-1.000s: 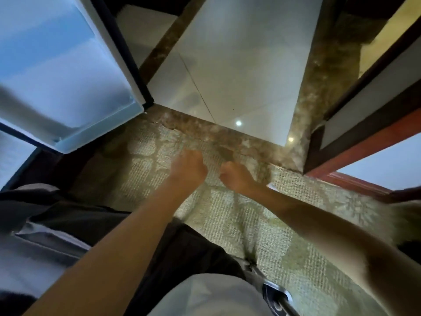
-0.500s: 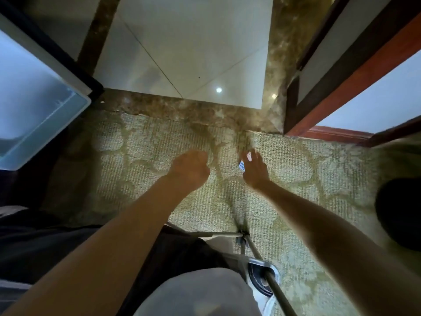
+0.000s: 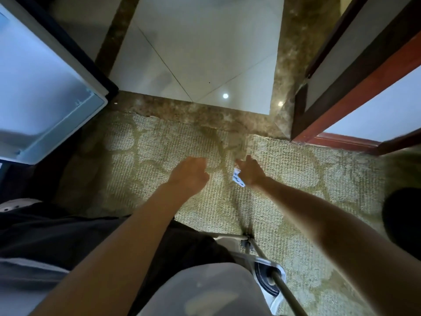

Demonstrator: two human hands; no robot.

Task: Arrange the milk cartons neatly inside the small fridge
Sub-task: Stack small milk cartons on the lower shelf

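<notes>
The small fridge's open door (image 3: 45,92), with its pale blue-white inner side and a shelf rail, fills the left edge; the fridge interior is out of view. My left hand (image 3: 191,174) hovers over the patterned carpet with its fingers curled and nothing visible in it. Just to its right, my right hand (image 3: 251,172) reaches forward, and a small white carton with blue print (image 3: 238,179) sticks out from under its palm. Most of that carton is hidden by the hand. No other milk cartons are visible.
The beige patterned carpet (image 3: 296,179) meets a brown marble strip and white floor tiles (image 3: 205,53) ahead. A dark wooden door frame (image 3: 355,87) stands at the right. A thin metal leg and a shoe (image 3: 268,279) lie below my arms, and a dark shape (image 3: 403,215) sits at the right edge.
The view has swung right, so the fridge door slid towards the left edge. My right hand went from a closed fist to reaching forward, and the white and blue carton now shows under it.
</notes>
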